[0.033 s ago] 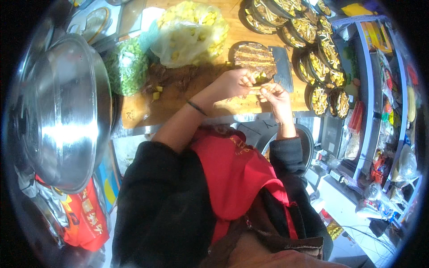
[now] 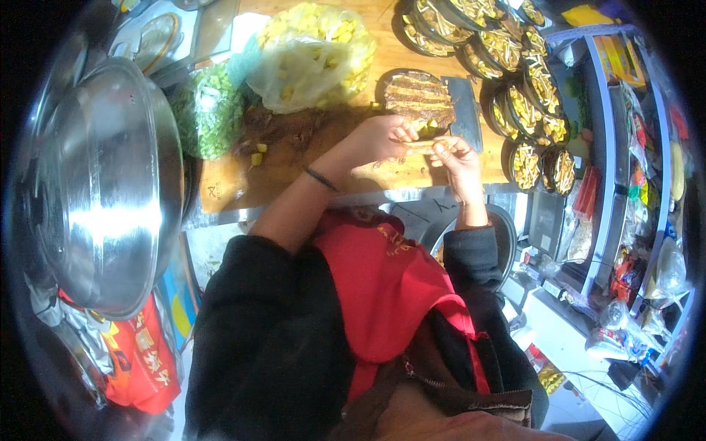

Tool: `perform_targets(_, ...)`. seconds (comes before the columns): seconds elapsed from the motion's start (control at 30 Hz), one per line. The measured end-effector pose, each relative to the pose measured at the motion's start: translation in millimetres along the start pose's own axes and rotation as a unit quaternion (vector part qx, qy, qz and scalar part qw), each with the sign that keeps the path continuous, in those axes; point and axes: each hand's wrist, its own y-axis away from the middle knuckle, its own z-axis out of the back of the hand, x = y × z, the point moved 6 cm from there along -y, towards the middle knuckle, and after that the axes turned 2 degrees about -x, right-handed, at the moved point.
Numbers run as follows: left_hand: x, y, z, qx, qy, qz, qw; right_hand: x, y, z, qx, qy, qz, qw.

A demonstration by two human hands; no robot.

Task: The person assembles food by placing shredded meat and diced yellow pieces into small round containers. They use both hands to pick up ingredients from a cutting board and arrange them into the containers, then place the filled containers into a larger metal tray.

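I have a thin pale strip [image 2: 421, 147] pinched between the fingertips of my left hand [image 2: 390, 135] and right hand [image 2: 457, 157], above the near side of the bench [image 2: 382, 176]. An end in each hand probably helps me control it (what it's made of, I can't tell). Brown layered slices [image 2: 419, 92] lie just beyond, presumably for easy reach; filled bowls [image 2: 511, 165] line the right edge, perhaps leaving me working room.

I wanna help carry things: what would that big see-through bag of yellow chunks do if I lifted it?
The bag would probably sag and change shape, because it looks thin and wrinkled. It might feel heavy, since lots of yellow chunks fill it.
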Motion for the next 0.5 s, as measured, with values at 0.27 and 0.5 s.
perform_targets(0.27, 10.0, -10.6, 25.0, -0.170, -0.059, -0.012, 0.984, -4.2, -28.5, 36.8, -0.120, 0.027, 0.053, 0.991)
perform_targets(0.5, 11.7, -10.0, 29.3, -0.286, -0.112, -0.091, 0.947, -17.4, -39.2, 54.8, -0.201, 0.102, 0.064, 0.972)
